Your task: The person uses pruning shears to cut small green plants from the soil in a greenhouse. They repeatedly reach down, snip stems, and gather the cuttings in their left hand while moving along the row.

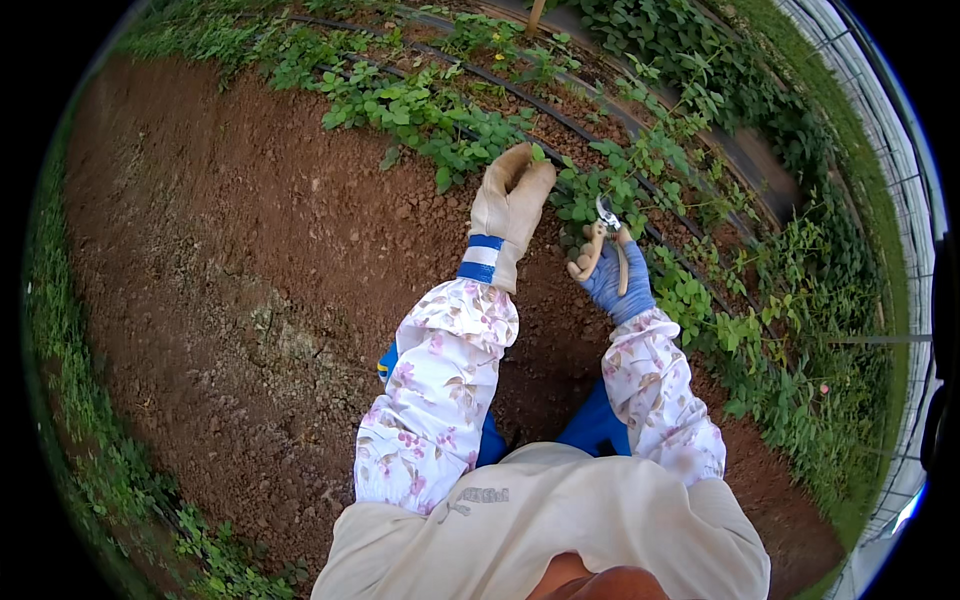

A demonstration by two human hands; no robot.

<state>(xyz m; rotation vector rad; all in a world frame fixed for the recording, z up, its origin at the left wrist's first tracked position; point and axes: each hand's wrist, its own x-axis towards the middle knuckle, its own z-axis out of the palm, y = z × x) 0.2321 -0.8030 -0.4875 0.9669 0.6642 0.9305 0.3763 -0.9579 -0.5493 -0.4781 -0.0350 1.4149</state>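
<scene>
My left hand (514, 202), in a beige leather work glove with a blue and white cuff band, reaches the edge of the planted row. Its thumb and fingers pinch a small leafy shoot (538, 152), and the stem itself is hidden by the glove. To its right, my right hand (619, 281) wears a blue and tan glove and grips hand pruners (607, 216) with pale handles. Their metal blades point up at the low green plants (581, 187), a little apart from my left hand. Whether the blades touch a stem is hard to tell.
Black drip lines (517, 90) run along the planted row among the leaves. Reddish-brown bare soil (247, 225) spreads to the left. A wooden stake (535, 16) stands at the top, near dark ground-cover sheeting (757, 161). A pale, framed greenhouse-like wall (915, 225) curves along the right.
</scene>
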